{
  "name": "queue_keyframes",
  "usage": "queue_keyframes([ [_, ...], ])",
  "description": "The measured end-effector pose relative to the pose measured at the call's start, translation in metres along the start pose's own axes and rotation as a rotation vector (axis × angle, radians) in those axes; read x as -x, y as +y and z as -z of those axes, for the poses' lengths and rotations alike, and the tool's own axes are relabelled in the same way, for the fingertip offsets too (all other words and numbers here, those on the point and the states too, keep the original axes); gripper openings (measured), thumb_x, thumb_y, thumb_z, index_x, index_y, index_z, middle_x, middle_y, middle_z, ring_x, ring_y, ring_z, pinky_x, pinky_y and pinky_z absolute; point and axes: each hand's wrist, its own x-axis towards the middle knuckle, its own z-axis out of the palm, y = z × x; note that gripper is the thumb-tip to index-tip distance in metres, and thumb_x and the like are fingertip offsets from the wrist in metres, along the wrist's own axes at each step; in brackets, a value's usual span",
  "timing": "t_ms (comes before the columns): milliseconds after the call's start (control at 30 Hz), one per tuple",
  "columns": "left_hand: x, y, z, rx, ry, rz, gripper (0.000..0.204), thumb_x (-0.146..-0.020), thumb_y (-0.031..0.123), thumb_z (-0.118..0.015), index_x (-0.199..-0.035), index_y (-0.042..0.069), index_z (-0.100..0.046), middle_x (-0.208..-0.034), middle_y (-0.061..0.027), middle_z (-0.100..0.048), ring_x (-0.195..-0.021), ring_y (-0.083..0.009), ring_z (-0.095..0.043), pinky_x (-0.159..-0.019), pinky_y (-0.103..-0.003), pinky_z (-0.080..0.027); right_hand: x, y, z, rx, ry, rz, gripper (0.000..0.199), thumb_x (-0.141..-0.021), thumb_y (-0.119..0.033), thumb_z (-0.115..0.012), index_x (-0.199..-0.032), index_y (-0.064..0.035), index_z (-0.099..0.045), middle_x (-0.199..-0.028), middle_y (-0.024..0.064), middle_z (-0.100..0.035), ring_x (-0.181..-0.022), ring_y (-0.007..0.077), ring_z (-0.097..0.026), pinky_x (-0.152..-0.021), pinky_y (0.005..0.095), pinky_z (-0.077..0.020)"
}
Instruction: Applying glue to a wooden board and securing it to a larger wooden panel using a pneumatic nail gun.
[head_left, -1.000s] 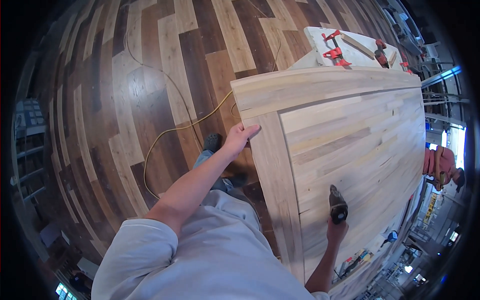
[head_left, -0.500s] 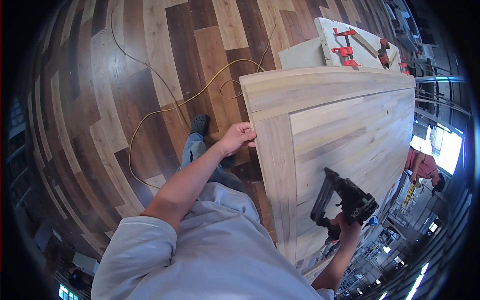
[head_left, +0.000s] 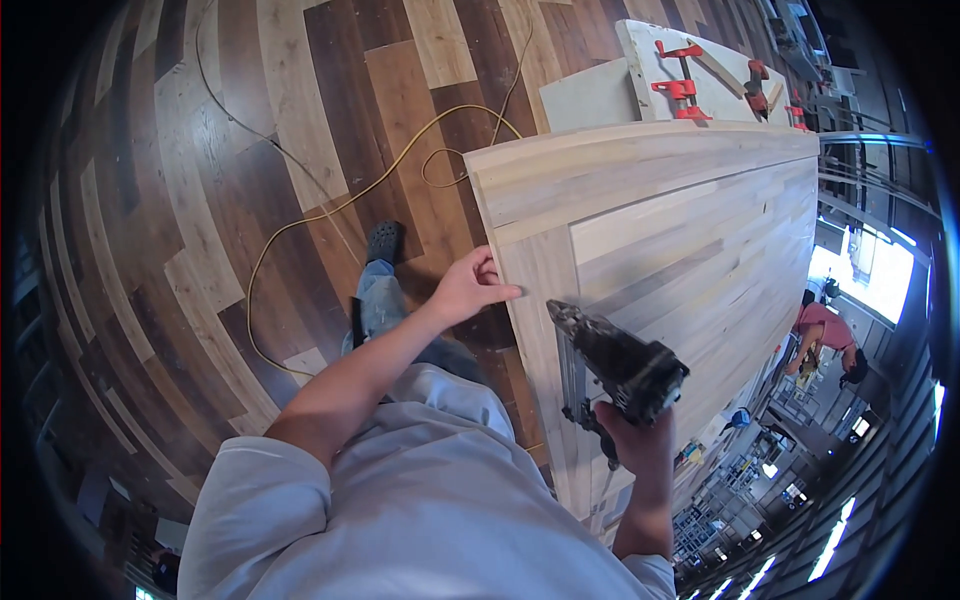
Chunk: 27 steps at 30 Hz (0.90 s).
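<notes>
The left hand [head_left: 475, 285] is pinching the near left edge of a large, pale, wooden framed panel [head_left: 700, 270], its thumb reaching over the face (the fingertips behind are hiding, so how firmly it is pressing, I cannot tell). The right hand [head_left: 640, 435] is wrapping round the handle of a black nail gun [head_left: 625, 365]. The panel is lying ahead and to the right of the body, and its flat wooden side rail [head_left: 535, 265] is running lengthwise away from it. The gun's long axis is slanting from the right hand forward and left, its nose hanging over or resting on that rail; which, I cannot tell. The left hand is sitting nearer that nose, just beside it.
</notes>
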Motion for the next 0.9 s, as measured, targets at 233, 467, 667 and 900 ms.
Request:
queue_keyframes([
  [233,0.008,-0.012,-0.028,-0.083,0.184,0.059,0.044,-0.077,-0.001,-0.071,-0.114,-0.001,-0.049,-0.101,-0.006,-0.065,-0.09,-0.0113,-0.063,-0.082,-0.026,-0.05,-0.044,-0.031,-0.03,0.223,-0.053,0.167,0.014,-0.079,-0.014,-0.068,-0.087,-0.004,-0.064,-0.076,0.0167,-0.065,-0.074,0.0372,-0.064,-0.064,0.0408,-0.0495],
  [467,0.006,-0.015,-0.027,0.008,0.157,0.025,0.041,-0.076,-0.004,-0.069,-0.112,-0.001,-0.051,-0.1,-0.0058,-0.066,-0.089,-0.0108,-0.063,-0.081,-0.025,-0.05,-0.063,-0.029,-0.048,0.269,-0.042,0.105,0.017,-0.078,-0.015,-0.067,-0.086,-0.0007,-0.062,-0.076,0.02,-0.063,-0.076,0.0404,-0.062,-0.067,0.0447,-0.0484],
  [667,0.006,-0.01,-0.027,-0.051,0.168,0.066,0.041,-0.073,-0.006,-0.068,-0.11,0.0,-0.052,-0.097,-0.0045,-0.066,-0.086,-0.0099,-0.063,-0.079,-0.024,-0.05,-0.067,-0.03,-0.051,0.331,-0.069,0.148,0.015,-0.079,-0.013,-0.065,-0.088,-0.0016,-0.063,-0.076,0.0189,-0.064,-0.078,0.04,-0.063,-0.069,0.0438,-0.0488],
  [900,0.006,-0.008,-0.028,-0.011,0.154,0.007,0.036,-0.078,0.001,-0.073,-0.108,-0.001,-0.052,-0.093,-0.0055,-0.068,-0.081,-0.0084,-0.063,-0.074,-0.024,-0.051,-0.069,-0.023,-0.044,0.275,-0.02,0.204,0.02,-0.079,-0.019,-0.065,-0.089,-0.0021,-0.063,-0.077,0.0224,-0.063,-0.08,0.0423,-0.061,-0.069,0.047,-0.0483],
])
